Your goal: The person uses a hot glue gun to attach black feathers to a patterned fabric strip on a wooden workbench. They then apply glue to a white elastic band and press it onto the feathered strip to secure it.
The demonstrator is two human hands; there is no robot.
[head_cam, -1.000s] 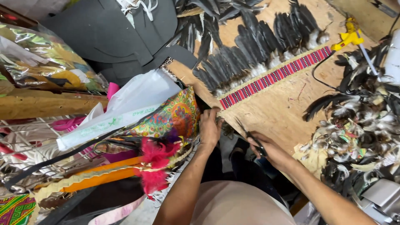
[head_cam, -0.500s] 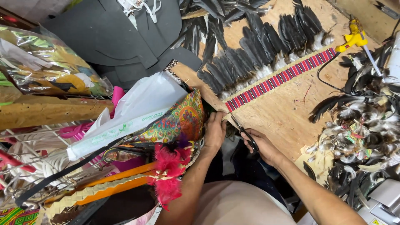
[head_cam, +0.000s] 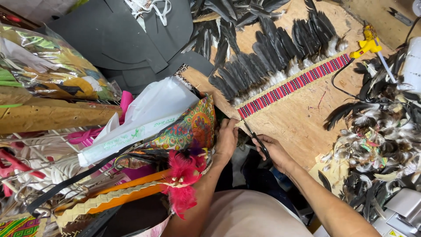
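Since a second ago the right hand (head_cam: pixel 276 151) has brought the scissors (head_cam: pixel 256 139), fingers closed on the handles, up to the near end of the feathered red-striped band (head_cam: pixel 291 85) at the wooden table's (head_cam: pixel 302 127) near edge. The left hand (head_cam: pixel 226 140) now pinches that end; trimming appears underway.

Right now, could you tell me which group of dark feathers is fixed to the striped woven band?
The fanned row lined along the red striped band, not the loose heap at the table's right edge.
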